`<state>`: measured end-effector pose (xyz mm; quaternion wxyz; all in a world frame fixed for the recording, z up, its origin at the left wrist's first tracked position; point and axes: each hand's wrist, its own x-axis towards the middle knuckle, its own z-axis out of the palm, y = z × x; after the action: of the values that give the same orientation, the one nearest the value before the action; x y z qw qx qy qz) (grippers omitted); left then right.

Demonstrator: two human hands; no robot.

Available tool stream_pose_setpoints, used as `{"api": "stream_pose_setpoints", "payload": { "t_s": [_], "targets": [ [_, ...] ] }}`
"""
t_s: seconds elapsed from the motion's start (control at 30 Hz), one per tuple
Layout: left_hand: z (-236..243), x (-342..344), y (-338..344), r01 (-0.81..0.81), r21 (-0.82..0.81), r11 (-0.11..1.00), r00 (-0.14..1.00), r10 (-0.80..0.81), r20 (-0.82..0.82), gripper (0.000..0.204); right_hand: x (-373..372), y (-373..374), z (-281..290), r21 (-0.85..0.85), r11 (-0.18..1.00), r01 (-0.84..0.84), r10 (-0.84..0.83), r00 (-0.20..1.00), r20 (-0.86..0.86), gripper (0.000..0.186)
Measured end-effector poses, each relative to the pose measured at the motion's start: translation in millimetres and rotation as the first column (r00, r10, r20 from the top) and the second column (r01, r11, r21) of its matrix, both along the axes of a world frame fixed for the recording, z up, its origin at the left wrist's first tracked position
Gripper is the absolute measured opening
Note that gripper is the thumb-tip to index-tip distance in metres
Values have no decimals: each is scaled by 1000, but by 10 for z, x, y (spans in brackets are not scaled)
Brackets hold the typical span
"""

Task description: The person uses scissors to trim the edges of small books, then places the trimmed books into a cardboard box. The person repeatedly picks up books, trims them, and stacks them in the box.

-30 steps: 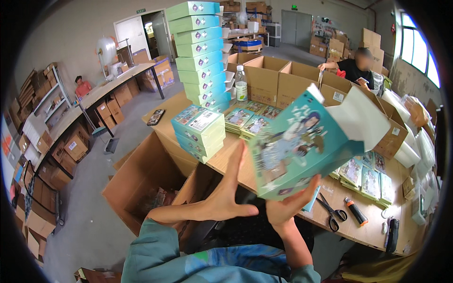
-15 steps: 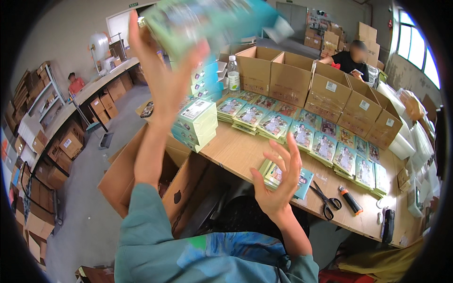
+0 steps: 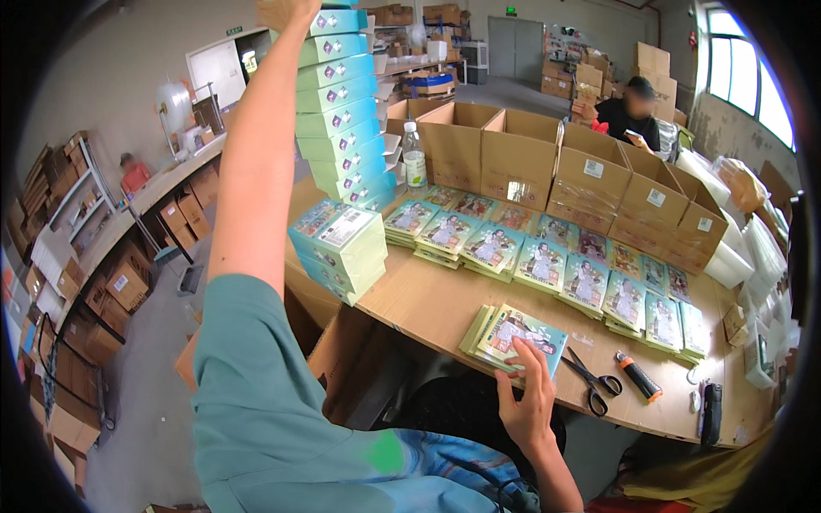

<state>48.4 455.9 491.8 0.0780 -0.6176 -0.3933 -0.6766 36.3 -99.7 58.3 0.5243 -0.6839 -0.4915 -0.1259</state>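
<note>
My left arm reaches up to the tall stack of teal-green boxes (image 3: 340,128). At the top edge of the picture my left hand (image 3: 289,10) is at the upper boxes; its fingers are cut off, so its grip cannot be seen. Low over the near table edge, my right hand (image 3: 528,398) is open, fingers loosely bent, beside a small pile of illustrated packets (image 3: 522,335). A shorter block of green boxes with a white label (image 3: 338,248) sits at the table's left corner, in front of the tall stack.
Rows of illustrated packets (image 3: 492,244) cover the table's middle, with open cardboard boxes (image 3: 522,162) behind. A water bottle (image 3: 414,156) stands beside the stack. Scissors (image 3: 593,380) and an orange-black cutter (image 3: 639,376) lie at right. A person (image 3: 629,115) sits across the table.
My left hand has carried a teal-green box from in front of me up to the top of the tall stack. My right hand has dropped lower, and the view has shifted.
</note>
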Motion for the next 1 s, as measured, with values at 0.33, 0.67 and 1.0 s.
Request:
{"api": "stream_pose_setpoints", "payload": {
  "t_s": [0.33,0.67,1.0],
  "targets": [
    [0,62,758,48,-139,989,991,-64,-113,132,-8,-118,-3,10,999,49,-49,999,-9,54],
    [-4,-178,461,82,219,972,997,-77,-28,106,99,-318,3,-50,991,126,-123,991,59,57],
    [-837,-53,-1545,282,815,506,959,-125,-255,67,305,-927,-15,-80,931,355,-351,934,67,42]
  ]
}}
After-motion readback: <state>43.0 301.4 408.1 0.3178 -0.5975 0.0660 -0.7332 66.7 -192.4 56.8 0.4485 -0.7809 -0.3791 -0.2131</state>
